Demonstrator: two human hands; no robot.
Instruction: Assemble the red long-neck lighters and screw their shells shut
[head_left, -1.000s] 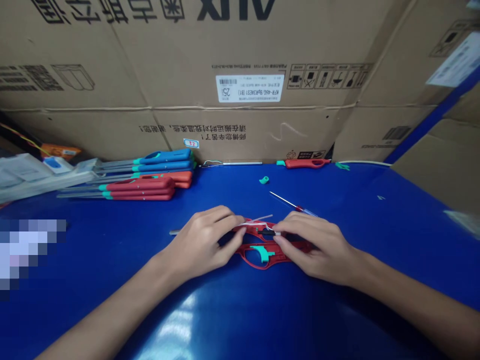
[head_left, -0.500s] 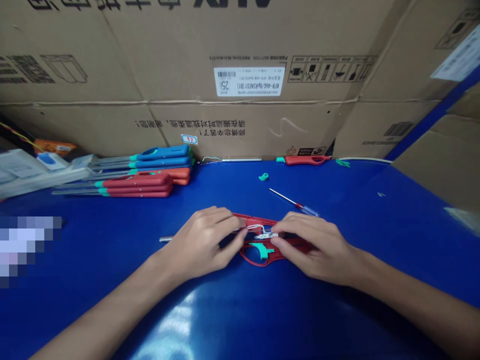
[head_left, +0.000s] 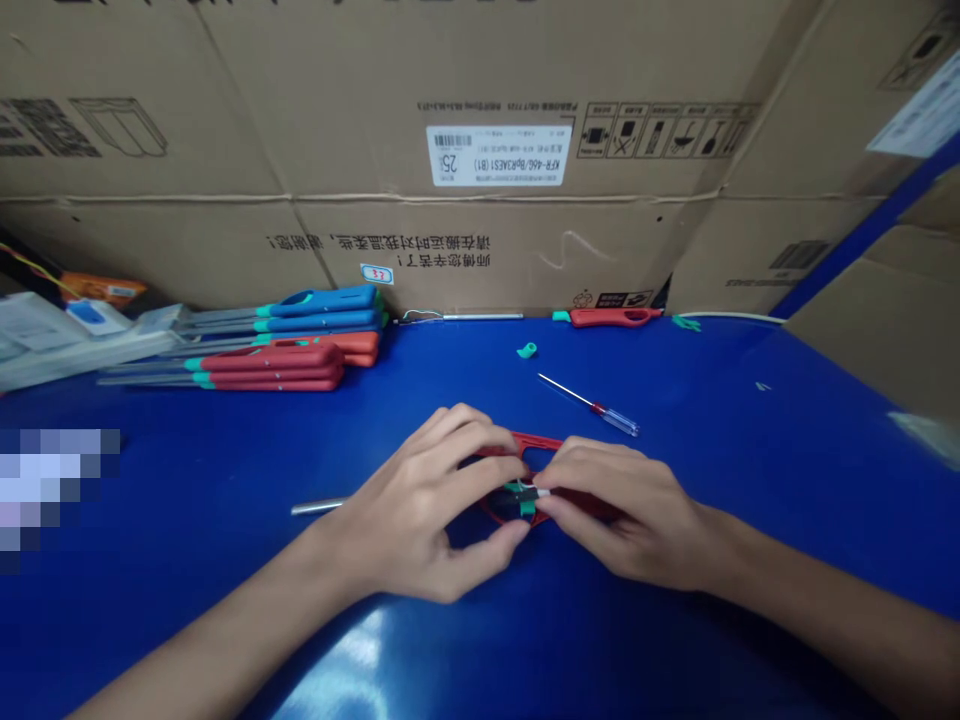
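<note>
An opened red lighter shell (head_left: 538,441) with a green trigger (head_left: 527,507) lies on the table between my hands. My right hand (head_left: 637,505) pinches a small black and white igniter (head_left: 531,493) with a thin white wire, just over the trigger. My left hand (head_left: 431,500) reaches over the left part of the shell, its thumb and forefinger apart. A metal tube (head_left: 316,507) sticks out to the left from beneath that hand. Fingers hide much of the shell, so what lies under them cannot be made out.
A screwdriver (head_left: 589,405) and a small green nozzle piece (head_left: 528,350) lie behind my hands. Stacked blue lighters (head_left: 330,300) and red lighters (head_left: 277,370) are at back left. A red lighter handle (head_left: 611,317) rests against the cardboard wall (head_left: 480,225).
My left thumb and forefinger have parted and moved right, toward the igniter. The igniter has turned and come lower, over the trigger. The metal tube sticks out farther left.
</note>
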